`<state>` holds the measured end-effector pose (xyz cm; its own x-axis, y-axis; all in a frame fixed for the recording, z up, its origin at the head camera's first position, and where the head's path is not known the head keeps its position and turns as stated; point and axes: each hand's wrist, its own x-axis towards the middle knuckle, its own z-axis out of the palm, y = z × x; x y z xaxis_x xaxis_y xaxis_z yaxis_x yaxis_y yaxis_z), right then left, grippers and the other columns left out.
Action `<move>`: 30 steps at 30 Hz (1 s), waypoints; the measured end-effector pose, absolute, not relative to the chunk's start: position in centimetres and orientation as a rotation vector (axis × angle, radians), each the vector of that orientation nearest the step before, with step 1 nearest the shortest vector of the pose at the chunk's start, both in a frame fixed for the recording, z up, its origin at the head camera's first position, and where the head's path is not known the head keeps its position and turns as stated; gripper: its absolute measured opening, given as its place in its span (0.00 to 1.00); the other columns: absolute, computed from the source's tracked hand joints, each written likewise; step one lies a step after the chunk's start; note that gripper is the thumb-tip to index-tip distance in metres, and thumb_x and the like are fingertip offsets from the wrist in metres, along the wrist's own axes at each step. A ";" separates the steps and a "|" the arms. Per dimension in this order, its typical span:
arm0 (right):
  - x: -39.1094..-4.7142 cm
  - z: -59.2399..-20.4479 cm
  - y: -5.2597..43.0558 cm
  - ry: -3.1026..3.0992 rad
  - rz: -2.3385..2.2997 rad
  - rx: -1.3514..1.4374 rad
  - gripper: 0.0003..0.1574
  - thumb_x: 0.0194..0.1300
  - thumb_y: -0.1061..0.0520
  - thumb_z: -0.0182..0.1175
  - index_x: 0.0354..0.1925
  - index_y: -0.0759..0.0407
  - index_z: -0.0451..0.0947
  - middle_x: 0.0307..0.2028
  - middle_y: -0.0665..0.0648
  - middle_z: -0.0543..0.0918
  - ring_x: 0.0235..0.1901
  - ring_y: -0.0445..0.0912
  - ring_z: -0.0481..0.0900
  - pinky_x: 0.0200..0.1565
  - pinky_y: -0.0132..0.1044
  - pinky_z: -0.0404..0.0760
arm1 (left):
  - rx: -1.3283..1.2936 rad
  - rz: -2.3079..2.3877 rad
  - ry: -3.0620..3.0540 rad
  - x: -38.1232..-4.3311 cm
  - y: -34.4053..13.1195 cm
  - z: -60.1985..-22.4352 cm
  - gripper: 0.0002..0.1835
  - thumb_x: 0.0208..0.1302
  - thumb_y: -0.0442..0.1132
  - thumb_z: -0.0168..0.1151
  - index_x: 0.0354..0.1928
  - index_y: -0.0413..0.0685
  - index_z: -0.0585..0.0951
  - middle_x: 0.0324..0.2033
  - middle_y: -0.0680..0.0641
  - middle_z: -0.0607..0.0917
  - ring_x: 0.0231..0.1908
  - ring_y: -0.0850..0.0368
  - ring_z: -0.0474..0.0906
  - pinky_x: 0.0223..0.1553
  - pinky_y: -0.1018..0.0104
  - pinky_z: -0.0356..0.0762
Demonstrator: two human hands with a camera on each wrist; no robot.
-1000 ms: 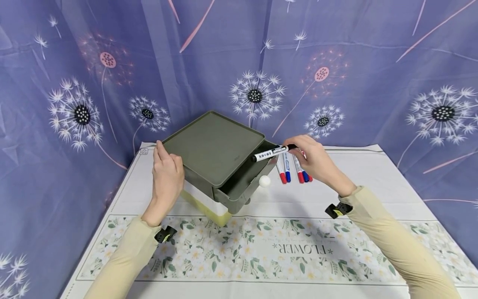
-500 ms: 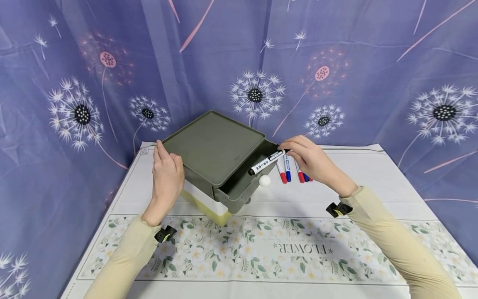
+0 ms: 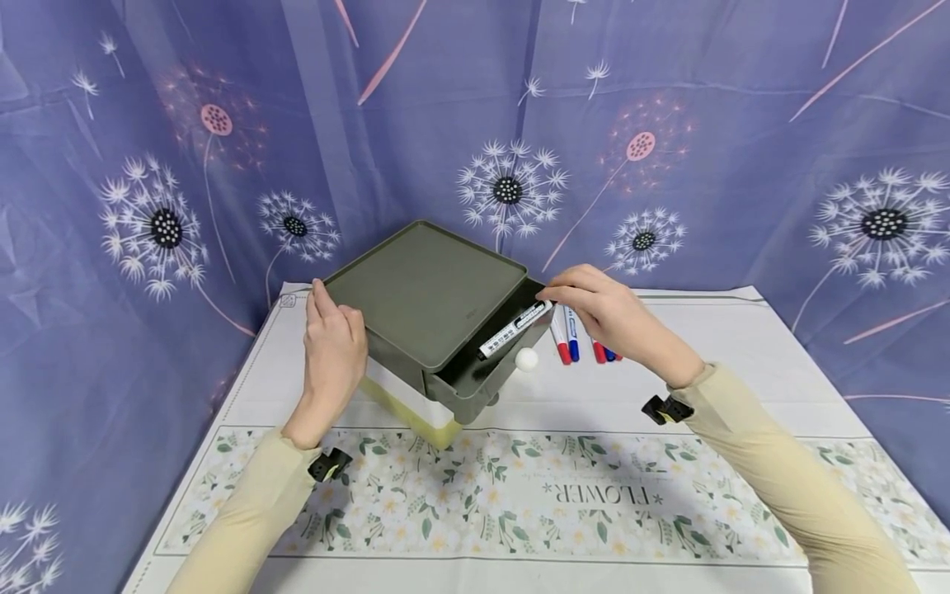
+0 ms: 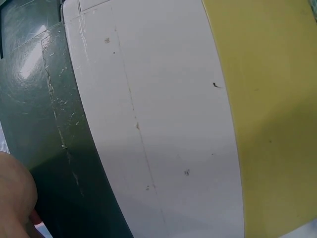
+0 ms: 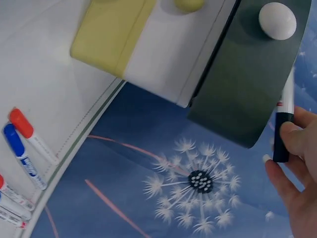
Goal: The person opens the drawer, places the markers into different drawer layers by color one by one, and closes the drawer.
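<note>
Pinching right hand [image 3: 603, 312]: at three o'clock of the drawer unit [image 3: 426, 289] in the head view, the black end of a whiteboard marker [image 3: 515, 330] is being pinched between thumb and fingertips.
Marker position: the white body is being held slantwise over the pulled-out top drawer [image 5: 233, 84], its free end being pointed toward eight o'clock; whether the drawer is being touched by it cannot be told.
Left hand [image 3: 334, 342]: at eight o'clock of the unit, its dark green side is being touched, with the fingers being kept extended rather than clenched.
Lower tiers: a white tier [image 4: 148, 99] and, beneath it, a yellow tier [image 4: 267, 99] are being shown.
Drawer front: a white knob [image 3: 526, 360] is being carried, at four o'clock of the unit.
Other markers [image 3: 572, 338]: between three and four o'clock, red and blue caps are being turned toward six o'clock, on the white table cover [image 3: 705, 363].
Backdrop: at twelve o'clock, the table is being backed by a blue dandelion-printed curtain [image 3: 416, 157].
</note>
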<state>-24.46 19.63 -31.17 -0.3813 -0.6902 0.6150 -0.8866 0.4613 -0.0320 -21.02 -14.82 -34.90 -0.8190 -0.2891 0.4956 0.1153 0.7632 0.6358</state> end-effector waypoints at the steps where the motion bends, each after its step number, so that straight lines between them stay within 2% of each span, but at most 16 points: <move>1: -24.5 -31.1 19.5 -2.195 0.479 1.327 0.26 0.56 0.77 0.47 0.48 0.59 0.79 0.44 0.57 0.79 0.48 0.48 0.73 0.48 0.35 0.72 | 0.129 -0.903 -2.368 -21.0 -14.8 -34.9 0.30 0.66 0.40 0.33 0.66 0.27 0.51 0.62 0.24 0.60 0.49 0.25 0.70 0.48 0.42 0.71; 6: -24.7 -30.6 18.9 -2.250 0.441 1.429 0.35 0.49 0.82 0.43 0.50 0.59 0.78 0.44 0.58 0.79 0.48 0.49 0.72 0.45 0.37 0.74 | 0.125 -0.897 -2.359 -21.0 -14.7 -34.9 0.30 0.66 0.39 0.34 0.66 0.27 0.52 0.62 0.24 0.60 0.48 0.25 0.71 0.47 0.42 0.71; 13: -24.8 -30.1 18.4 -2.281 0.370 1.497 0.38 0.44 0.84 0.45 0.48 0.59 0.79 0.44 0.61 0.78 0.48 0.51 0.72 0.43 0.39 0.76 | 0.129 -0.893 -2.354 -21.0 -14.7 -34.8 0.30 0.66 0.39 0.34 0.66 0.27 0.52 0.61 0.25 0.61 0.49 0.26 0.71 0.48 0.42 0.71; 16: -24.7 -29.9 18.0 -2.306 0.333 1.508 0.34 0.46 0.84 0.47 0.46 0.59 0.79 0.43 0.60 0.78 0.47 0.51 0.72 0.45 0.39 0.77 | 0.127 -0.892 -2.352 -21.0 -14.7 -34.8 0.30 0.66 0.39 0.34 0.66 0.26 0.52 0.61 0.25 0.61 0.49 0.26 0.71 0.47 0.42 0.71; 22: -24.5 -29.3 17.0 -2.387 0.243 1.504 0.27 0.52 0.79 0.53 0.45 0.58 0.79 0.42 0.57 0.78 0.44 0.48 0.73 0.42 0.36 0.76 | 0.128 -0.894 -2.355 -21.0 -14.7 -34.7 0.30 0.66 0.39 0.33 0.66 0.26 0.52 0.62 0.25 0.60 0.49 0.26 0.71 0.47 0.42 0.72; 30: -24.0 -28.4 16.5 -2.573 0.160 1.520 0.28 0.54 0.77 0.51 0.50 0.56 0.79 0.45 0.58 0.77 0.46 0.48 0.74 0.40 0.35 0.76 | 0.129 -0.905 -2.371 -21.0 -14.8 -34.8 0.30 0.67 0.39 0.32 0.66 0.26 0.50 0.62 0.23 0.59 0.50 0.26 0.70 0.47 0.42 0.71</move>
<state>-24.05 16.55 -28.39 -0.4759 -0.8605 0.1816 -0.8764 0.4813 -0.0163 -20.99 -14.79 -34.85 -0.8207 -0.2879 0.4936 0.1144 0.7636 0.6355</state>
